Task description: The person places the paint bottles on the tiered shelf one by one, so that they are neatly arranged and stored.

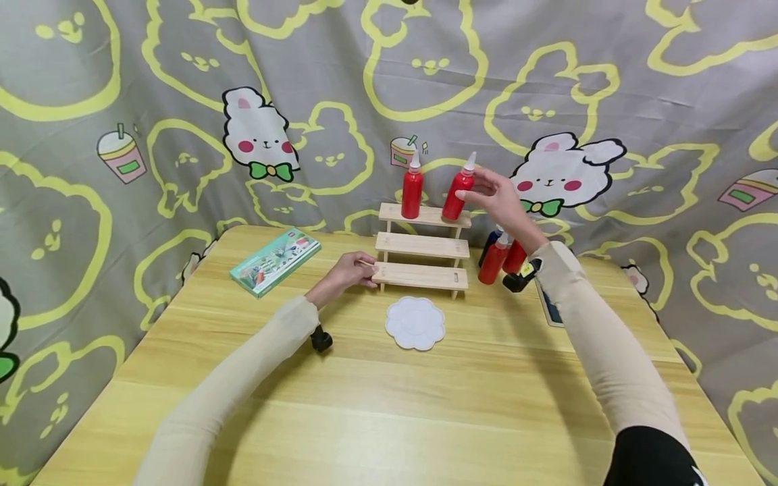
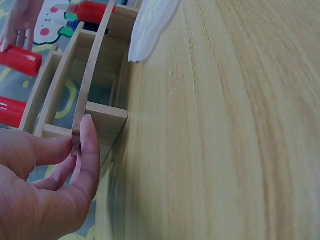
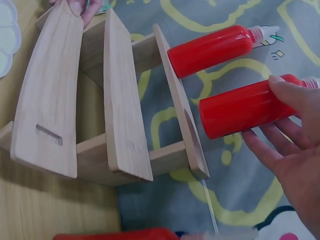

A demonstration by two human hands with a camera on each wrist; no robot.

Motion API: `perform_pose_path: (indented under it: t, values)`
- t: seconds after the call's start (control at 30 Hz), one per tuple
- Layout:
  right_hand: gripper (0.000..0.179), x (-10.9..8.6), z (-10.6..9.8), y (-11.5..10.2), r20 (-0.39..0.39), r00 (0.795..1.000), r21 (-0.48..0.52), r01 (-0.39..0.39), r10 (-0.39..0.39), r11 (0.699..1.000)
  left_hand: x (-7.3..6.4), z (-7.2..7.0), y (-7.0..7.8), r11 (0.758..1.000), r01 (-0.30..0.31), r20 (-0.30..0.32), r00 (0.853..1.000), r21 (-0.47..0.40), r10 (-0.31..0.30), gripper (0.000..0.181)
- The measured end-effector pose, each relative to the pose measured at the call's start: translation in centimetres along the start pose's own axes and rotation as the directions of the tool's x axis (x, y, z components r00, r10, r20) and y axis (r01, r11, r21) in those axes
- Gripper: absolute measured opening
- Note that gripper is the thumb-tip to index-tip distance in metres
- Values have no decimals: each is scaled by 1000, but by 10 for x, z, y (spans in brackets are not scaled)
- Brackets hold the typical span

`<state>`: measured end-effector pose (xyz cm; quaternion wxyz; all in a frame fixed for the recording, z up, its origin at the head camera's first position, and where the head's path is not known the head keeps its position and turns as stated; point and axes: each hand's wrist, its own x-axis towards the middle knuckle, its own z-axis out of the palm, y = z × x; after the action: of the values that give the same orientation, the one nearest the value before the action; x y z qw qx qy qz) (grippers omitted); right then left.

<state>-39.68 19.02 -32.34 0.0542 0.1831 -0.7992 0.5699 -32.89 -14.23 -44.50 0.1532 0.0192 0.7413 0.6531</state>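
Note:
A three-step wooden stand [image 1: 421, 244] is on the table. My left hand [image 1: 350, 271] pinches the left end of its lowest step between thumb and fingers, as the left wrist view also shows. With my right hand [image 1: 498, 196] I hold a red squeeze bottle [image 3: 245, 106] near its neck, slightly tilted, its base just above the right part of the top step. Another red squeeze bottle [image 1: 412, 189] with a white nozzle stands upright on the left part of that step.
Right of the stand are more red bottles [image 1: 494, 260] and a dark blue bottle [image 1: 489, 244]. A white flower-shaped palette [image 1: 415, 323] lies in front of the stand. A flat green box [image 1: 276, 262] lies at the left. Behind the table hangs a patterned curtain [image 1: 340, 81].

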Motion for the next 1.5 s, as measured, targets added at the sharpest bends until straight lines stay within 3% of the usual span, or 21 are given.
perform_pose_path:
  t: [0.33, 0.43, 0.57, 0.8, 1.33, 1.5]
  values:
    - [57, 12, 12, 4, 102, 995, -74, 0, 7, 997, -1, 3, 1, 1000, 2, 2, 1000, 1, -2, 37]
    - [60, 11, 11, 1, 83, 996, -86, -23, 30, 996, -1, 4, 1, 1000, 1, 0, 1000, 0, -1, 37]
    - [63, 8, 15, -2, -4, 998, -83, -59, 58, 995, -1, 5, 1, 1000, -1, -2, 1000, 4, 1, 38]
    - [51, 7, 26, 1, -128, 992, -92, -25, 13, 995, 0, 6, 0, 1000, -10, 2, 1000, -7, 10, 37]
    - [57, 8, 27, 7, -113, 994, -85, 4, -14, 996, 0, 7, 1, 1000, -17, 1, 1000, -25, 17, 36]
    - [67, 7, 30, 5, -76, 997, -120, 9, -19, 993, -2, 3, 1, 1000, -7, 0, 1000, -23, 7, 35]
